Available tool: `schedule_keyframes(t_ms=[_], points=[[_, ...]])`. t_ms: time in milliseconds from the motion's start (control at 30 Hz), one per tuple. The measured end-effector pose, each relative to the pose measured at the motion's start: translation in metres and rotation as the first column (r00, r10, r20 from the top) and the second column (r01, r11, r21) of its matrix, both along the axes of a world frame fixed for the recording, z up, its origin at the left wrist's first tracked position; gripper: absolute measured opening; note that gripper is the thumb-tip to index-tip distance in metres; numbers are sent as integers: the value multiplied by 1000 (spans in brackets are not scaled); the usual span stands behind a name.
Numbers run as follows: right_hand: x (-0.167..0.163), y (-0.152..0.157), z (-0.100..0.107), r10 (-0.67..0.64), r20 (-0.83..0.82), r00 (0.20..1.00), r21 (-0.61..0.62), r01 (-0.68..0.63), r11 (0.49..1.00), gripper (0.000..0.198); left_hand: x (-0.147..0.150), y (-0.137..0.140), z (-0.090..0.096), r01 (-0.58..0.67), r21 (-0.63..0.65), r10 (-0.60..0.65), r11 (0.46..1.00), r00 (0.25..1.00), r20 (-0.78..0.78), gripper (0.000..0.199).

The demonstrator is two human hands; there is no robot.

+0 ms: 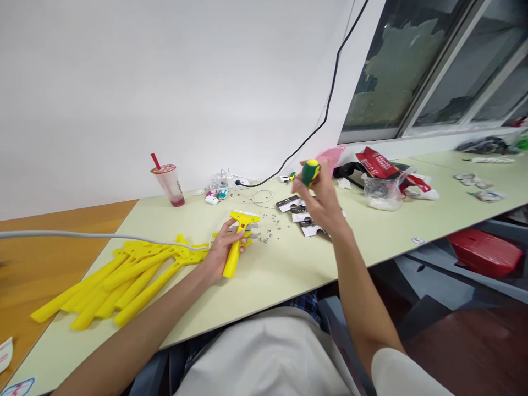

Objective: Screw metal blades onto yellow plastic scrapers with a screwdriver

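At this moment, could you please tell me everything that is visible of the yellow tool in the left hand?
The yellow tool looks like smooth plastic: a straight handle widening into a broad, flat head, with a small dark spot mid-head and a thin pale strip along the far edge. The left hand grips it over the table, head away from the person, handle end towards them. Similar yellow pieces lie to its left, small metal bits to its right.
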State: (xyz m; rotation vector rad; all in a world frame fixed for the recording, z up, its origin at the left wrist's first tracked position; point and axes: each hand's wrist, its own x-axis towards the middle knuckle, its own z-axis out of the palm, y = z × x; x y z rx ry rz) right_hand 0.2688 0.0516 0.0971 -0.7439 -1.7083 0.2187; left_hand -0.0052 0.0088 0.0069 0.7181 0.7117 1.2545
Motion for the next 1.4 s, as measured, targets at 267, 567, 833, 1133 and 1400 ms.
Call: schedule_keyframes(t_ms=[267, 567, 833, 1133, 1400], points=[[121, 10, -1, -433, 563, 704, -302, 664, 684, 24, -8, -9, 18, 235, 153, -239, 960, 971, 9, 57], [157, 28, -27, -45, 661, 749, -640, 594, 488, 44, -11, -5, 14, 195, 128, -197, 972, 980, 5, 54], [149, 33, -29, 29, 638, 769, -692, 557, 459, 43, -13, -5, 9, 194, 97, -198, 976, 980, 33, 54], [144, 33, -32, 144, 644, 752, -725, 538, 431, 53, -10, -7, 14, 179, 123, -182, 976, 983, 8, 52], [114, -16, 16, -109, 638, 762, -427, 469, 773, 48, -8, -2, 54, 109, 210, -87, 972, 990, -108, 54]])
